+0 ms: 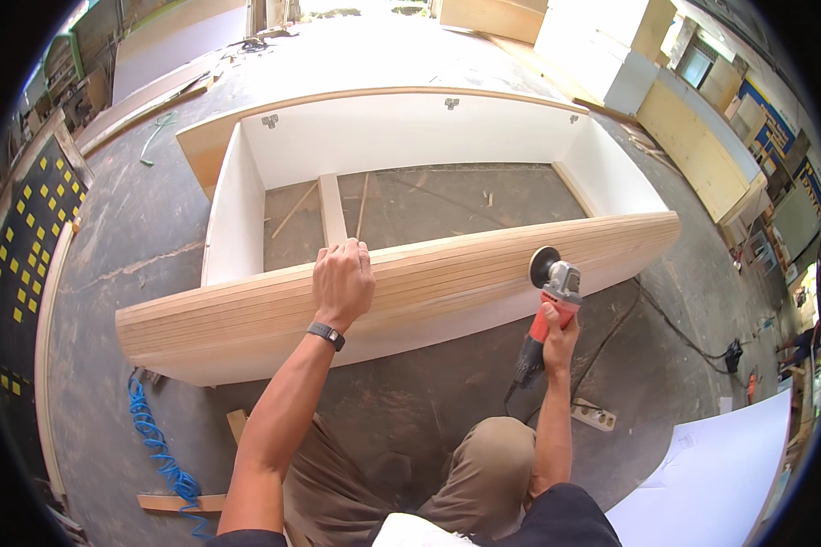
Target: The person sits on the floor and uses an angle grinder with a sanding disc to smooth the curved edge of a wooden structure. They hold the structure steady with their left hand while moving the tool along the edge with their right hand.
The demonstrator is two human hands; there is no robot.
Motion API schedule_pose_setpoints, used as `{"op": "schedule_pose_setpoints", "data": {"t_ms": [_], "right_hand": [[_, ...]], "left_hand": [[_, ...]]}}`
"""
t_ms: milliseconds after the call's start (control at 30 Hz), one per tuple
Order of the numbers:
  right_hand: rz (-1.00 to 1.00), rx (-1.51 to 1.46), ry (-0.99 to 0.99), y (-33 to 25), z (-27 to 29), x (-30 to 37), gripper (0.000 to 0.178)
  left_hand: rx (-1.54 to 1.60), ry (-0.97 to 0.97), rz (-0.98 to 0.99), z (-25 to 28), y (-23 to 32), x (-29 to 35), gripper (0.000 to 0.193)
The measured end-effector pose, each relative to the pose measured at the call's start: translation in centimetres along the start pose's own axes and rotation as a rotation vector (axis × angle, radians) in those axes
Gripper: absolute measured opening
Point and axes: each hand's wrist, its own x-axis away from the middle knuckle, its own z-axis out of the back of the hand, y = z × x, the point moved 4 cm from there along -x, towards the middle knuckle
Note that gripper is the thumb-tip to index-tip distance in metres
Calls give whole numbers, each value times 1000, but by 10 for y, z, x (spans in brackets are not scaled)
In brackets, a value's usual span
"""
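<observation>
In front of me a long white cabinet frame (410, 132) lies on the floor, its near side faced with narrow wooden strips (447, 260). My left hand (342, 283) is closed over the top edge of that strip-faced panel, left of its middle, its fingertips partly hidden. My right hand (561, 339) grips a red and grey angle grinder (556, 296) by its body. The grinder's round disc (545, 265) is at the face of the strips, right of the middle; whether it touches them I cannot tell. A cord runs from the grinder's lower end.
A white power strip (594, 416) and black cable (684, 339) lie on the right of the floor. A coiled blue air hose (155, 438) rests at the lower left near a wooden batten (181, 503). A white sheet (716, 469) lies lower right; large panels (698, 137) stand behind.
</observation>
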Motion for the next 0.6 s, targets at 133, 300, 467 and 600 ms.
{"op": "schedule_pose_setpoints", "data": {"t_ms": [133,300,467,600], "right_hand": [[186,245,-121,-14,-46,32,44],[160,659,-378,-63,-91,63,56],[166,424,-193,-45,-51,31,56],[-25,263,-127,-45,-4,-9,48]], "left_hand": [[-5,-2,16,2,3,1,34],[9,12,13,10,-6,3,35],[39,-22,34,9,-5,1,35],[63,-2,74,4,-5,-1,36]]}}
